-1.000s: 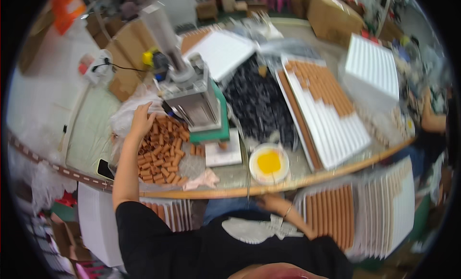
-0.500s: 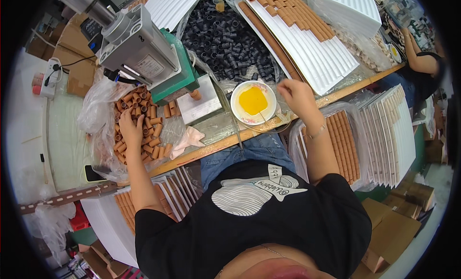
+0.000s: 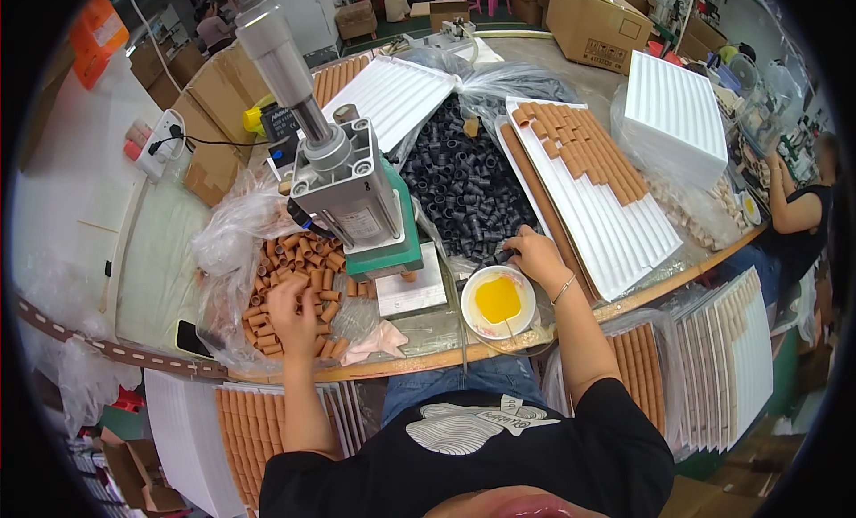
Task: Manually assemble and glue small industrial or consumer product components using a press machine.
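Note:
My left hand point(image 3: 292, 318) is over a heap of short brown tubes point(image 3: 287, 250), its fingers bent but apart. I see no tube clearly held in it. At the near right edge of a pile of black plastic fittings point(image 3: 455, 175), my right hand point(image 3: 538, 259) has its fingertips drawn together on a fitting, partly hidden by the fingers. Just below that hand stands a white bowl point(image 3: 473, 322) with yellow liquid point(image 3: 497, 300) and a thin stick in it. Between the hands, a press with a green head point(image 3: 406, 242) sits over a metal block point(image 3: 412, 291) with a brown tube beneath.
A white ridged tray point(image 3: 629, 237) partly filled with brown tubes lies right of the fittings. A pink cloth point(image 3: 374, 341) is near the wooden table edge point(image 3: 419, 365). Stacked white trays point(image 3: 678, 117) stand far right, where another person point(image 3: 798, 210) works. A phone point(image 3: 191, 338) lies left.
The view has tilted up, showing more of the room. My right hand has gone from beside the bowl to the black fittings. My left hand stays at the brown tubes.

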`<control>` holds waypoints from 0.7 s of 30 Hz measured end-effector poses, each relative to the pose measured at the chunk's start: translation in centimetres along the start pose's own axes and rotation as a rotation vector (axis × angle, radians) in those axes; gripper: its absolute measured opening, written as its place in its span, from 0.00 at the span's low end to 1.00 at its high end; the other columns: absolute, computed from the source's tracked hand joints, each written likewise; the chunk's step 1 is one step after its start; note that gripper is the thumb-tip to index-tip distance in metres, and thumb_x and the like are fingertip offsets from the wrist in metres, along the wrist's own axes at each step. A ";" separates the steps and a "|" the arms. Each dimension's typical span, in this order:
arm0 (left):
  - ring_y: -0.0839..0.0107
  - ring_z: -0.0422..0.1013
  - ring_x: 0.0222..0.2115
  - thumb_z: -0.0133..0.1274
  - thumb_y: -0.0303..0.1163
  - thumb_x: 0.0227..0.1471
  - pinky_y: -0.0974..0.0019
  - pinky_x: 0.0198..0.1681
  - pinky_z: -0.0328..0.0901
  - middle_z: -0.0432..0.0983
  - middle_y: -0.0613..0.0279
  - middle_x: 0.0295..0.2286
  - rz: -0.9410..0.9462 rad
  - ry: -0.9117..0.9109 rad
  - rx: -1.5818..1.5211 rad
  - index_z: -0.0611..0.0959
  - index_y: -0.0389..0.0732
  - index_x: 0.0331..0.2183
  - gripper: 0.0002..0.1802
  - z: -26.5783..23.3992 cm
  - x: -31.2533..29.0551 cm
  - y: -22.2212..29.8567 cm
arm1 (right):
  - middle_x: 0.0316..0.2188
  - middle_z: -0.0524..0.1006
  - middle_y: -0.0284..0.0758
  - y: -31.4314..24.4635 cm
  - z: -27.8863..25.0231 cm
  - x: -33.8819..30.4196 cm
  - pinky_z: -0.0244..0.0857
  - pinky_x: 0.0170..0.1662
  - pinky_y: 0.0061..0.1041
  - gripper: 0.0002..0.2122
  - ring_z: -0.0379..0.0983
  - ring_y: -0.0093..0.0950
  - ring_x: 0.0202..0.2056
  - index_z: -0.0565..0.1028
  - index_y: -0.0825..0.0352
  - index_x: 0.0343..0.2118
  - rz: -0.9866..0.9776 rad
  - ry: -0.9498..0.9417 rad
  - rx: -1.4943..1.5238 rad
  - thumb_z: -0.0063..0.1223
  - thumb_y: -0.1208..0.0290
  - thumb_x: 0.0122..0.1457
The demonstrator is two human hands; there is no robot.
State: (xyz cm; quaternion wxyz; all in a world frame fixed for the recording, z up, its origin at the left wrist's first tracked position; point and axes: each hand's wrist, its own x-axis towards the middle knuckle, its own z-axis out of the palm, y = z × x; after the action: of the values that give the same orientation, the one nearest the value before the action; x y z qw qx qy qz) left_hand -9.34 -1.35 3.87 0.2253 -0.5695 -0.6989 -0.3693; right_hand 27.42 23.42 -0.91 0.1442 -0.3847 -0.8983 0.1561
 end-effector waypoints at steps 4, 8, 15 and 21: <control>0.59 0.73 0.28 0.59 0.19 0.40 0.64 0.32 0.67 0.76 0.57 0.26 0.158 -0.206 -0.423 0.81 0.36 0.30 0.09 2.1 1.5 7.9 | 0.34 0.73 0.39 0.4 1.2 0.8 0.69 0.38 0.37 0.10 0.74 0.40 0.35 0.79 0.61 0.32 0.078 0.133 -0.050 0.62 0.75 0.43; 0.56 0.73 0.32 0.53 0.22 0.46 0.59 0.35 0.68 0.76 0.56 0.29 0.316 -0.497 -0.475 0.80 0.37 0.33 0.08 5.9 3.2 12.9 | 0.32 0.74 0.42 0.8 0.5 1.4 0.68 0.39 0.37 0.10 0.73 0.44 0.35 0.77 0.63 0.33 0.181 0.156 -0.023 0.62 0.73 0.45; 0.53 0.73 0.36 0.58 0.22 0.41 0.58 0.39 0.68 0.76 0.54 0.33 0.230 -0.746 -0.275 0.82 0.39 0.32 0.11 12.6 5.8 13.9 | 0.29 0.78 0.44 0.2 -0.1 2.3 0.68 0.38 0.39 0.06 0.75 0.41 0.34 0.78 0.65 0.32 0.227 0.159 0.125 0.53 0.70 0.54; 0.58 0.70 0.40 0.66 0.32 0.28 0.58 0.41 0.68 0.76 0.59 0.31 0.400 -1.005 0.094 0.86 0.46 0.24 0.11 17.8 5.6 15.0 | 0.29 0.78 0.48 1.2 1.3 2.2 0.68 0.37 0.42 0.13 0.75 0.46 0.33 0.78 0.67 0.29 0.175 -0.029 0.196 0.48 0.62 0.59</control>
State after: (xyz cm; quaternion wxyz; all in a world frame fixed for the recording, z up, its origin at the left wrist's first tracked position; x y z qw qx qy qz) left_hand 5.53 17.14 0.74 -0.0457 -0.7870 -0.6145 0.0304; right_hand 26.28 25.59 -2.29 0.1537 -0.4433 -0.8438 0.2606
